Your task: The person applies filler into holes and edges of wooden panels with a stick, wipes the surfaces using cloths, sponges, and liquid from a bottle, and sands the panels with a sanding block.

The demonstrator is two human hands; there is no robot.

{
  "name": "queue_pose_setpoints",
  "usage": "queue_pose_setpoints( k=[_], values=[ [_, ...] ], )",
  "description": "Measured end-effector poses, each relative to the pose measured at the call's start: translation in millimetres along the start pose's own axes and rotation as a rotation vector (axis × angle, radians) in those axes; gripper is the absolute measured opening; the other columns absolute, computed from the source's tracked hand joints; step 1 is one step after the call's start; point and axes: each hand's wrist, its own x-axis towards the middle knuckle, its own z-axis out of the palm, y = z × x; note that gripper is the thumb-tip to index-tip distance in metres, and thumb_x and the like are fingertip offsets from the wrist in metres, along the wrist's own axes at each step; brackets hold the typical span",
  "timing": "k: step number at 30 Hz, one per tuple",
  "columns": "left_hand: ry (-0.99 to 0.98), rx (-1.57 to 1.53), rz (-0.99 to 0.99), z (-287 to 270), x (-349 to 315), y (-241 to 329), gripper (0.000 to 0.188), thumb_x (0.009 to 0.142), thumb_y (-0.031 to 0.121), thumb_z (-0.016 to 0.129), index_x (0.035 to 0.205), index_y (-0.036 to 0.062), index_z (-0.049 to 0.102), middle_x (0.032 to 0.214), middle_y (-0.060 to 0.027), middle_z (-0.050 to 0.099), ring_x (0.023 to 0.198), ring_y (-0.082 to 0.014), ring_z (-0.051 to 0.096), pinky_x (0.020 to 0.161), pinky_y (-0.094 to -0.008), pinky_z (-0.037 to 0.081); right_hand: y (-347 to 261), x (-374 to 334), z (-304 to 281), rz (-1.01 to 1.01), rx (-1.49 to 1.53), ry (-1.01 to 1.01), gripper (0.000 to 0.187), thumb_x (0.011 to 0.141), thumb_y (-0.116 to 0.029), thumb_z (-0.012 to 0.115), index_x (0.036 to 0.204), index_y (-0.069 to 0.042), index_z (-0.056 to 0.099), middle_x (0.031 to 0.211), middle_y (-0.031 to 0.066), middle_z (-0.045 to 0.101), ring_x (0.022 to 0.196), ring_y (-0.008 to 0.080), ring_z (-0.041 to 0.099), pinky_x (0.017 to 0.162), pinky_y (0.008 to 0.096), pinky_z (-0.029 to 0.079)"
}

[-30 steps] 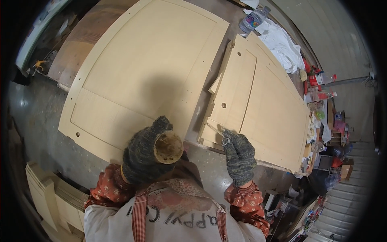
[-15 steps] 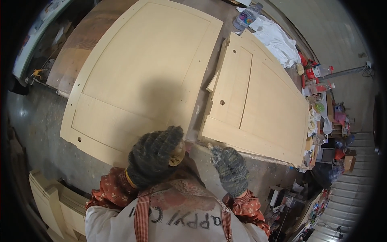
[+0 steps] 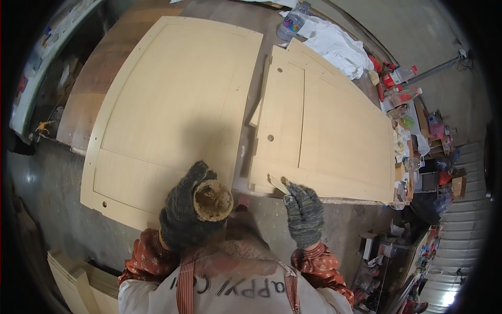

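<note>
My left hand [image 3: 179, 215], in a dark knitted glove, is closed round a small round cup [image 3: 213, 201]. The cup's mouth is turned up toward me, and yellowish-brown paste coats its inside. In my gloved right hand [image 3: 304, 213] a thin, pale, flat stick [image 3: 276, 183] is pinched, its tip pointing up and left. A large cream door panel [image 3: 172, 99] with a recessed field lies ahead on the left, its near edge partly behind my left hand. The right hand is close to the near edge of a second cream panel [image 3: 342, 125], which has round holes along its left side.
Both panels rest on a brown wooden table [image 3: 99, 83]. At its far right are a large clear bottle [image 3: 293, 22], a white cloth [image 3: 334, 46] and several red-capped bottles [image 3: 400, 77]. More cream boards [image 3: 78, 280] stand at the lower left. Shelves with clutter line the right.
My left hand has tilted the cup so its inside now shows. My right hand has moved slightly right and up, and the stick shows more fully. The view has shifted, with both panels lying further left.
</note>
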Motion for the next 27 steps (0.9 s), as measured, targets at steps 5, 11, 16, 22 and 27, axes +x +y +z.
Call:
queue_pose_setpoints(
  k=[5, 11, 16, 22, 27],
  values=[
    [-0.029, -0.061, -0.032, 5.5, -5.1, -7.6, 0.087, 0.064, 0.019, 0.084, 0.134, -0.0049, 0.038, 0.119, -0.0176, 0.058, 0.107, -0.031, 0.059, 0.094, -0.0405, 0.047, -7.0, -8.6, 12.9, 0.039, 0.111, 0.052, 0.034, 0.081, -0.003, 0.064, 0.114, -0.007, 0.062, 0.11, 0.0106, 0.064, 0.104, 0.0297, 0.057, 0.089, 0.0402, 0.047],
    [-0.059, -0.237, -0.088, 9.7, 0.0, -10.9, 0.082, 0.062, 0.021, 0.083, 0.13, -0.0023, 0.045, 0.117, -0.0162, 0.059, 0.108, -0.0328, 0.058, 0.096, -0.0407, 0.046, 21.7, 18.0, 6.2, 0.414, 0.562, 0.137, 0.026, 0.089, -0.005, 0.058, 0.116, -0.002, 0.061, 0.106, 0.0129, 0.065, 0.096, 0.0236, 0.061, 0.086, 0.0339, 0.048],
    [-0.1, -0.042, 0.062, 15.3, 16.6, -19.5, 0.083, 0.057, 0.022, 0.085, 0.128, 0.0015, 0.048, 0.119, -0.0142, 0.058, 0.111, -0.0335, 0.056, 0.101, -0.0423, 0.041, 71.2, 60.6, 22.9, 0.385, 0.693, 0.312, 0.029, 0.096, -0.012, 0.052, 0.12, 0.003, 0.058, 0.098, 0.0067, 0.063, 0.086, 0.0108, 0.057, 0.076, 0.0232, 0.048],
    [-0.216, -0.369, -0.17, 40.8, 33.4, -13.0, 0.094, 0.053, 0.014, 0.089, 0.133, 0.0034, 0.041, 0.133, -0.0165, 0.047, 0.113, -0.0315, 0.056, 0.1, -0.0425, 0.043, 102.7, 45.0, 13.2, 0.136, 0.288, 0.367, 0.03, 0.097, -0.016, 0.049, 0.117, 0.004, 0.059, 0.098, 0.0098, 0.063, 0.086, 0.0145, 0.058, 0.078, 0.0268, 0.049],
    [-0.052, -1.026, -0.393, 33.2, 64.3, -11.3, 0.105, 0.055, 0.012, 0.091, 0.14, 0.0038, 0.029, 0.133, -0.0163, 0.047, 0.111, -0.0222, 0.057, 0.093, -0.0343, 0.05, 133.0, -12.0, -37.3, 0.499, 0.515, 0.302, 0.029, 0.096, -0.015, 0.05, 0.118, 0.002, 0.06, 0.106, 0.016, 0.063, 0.093, 0.0235, 0.061, 0.084, 0.0323, 0.049]
  ],
)
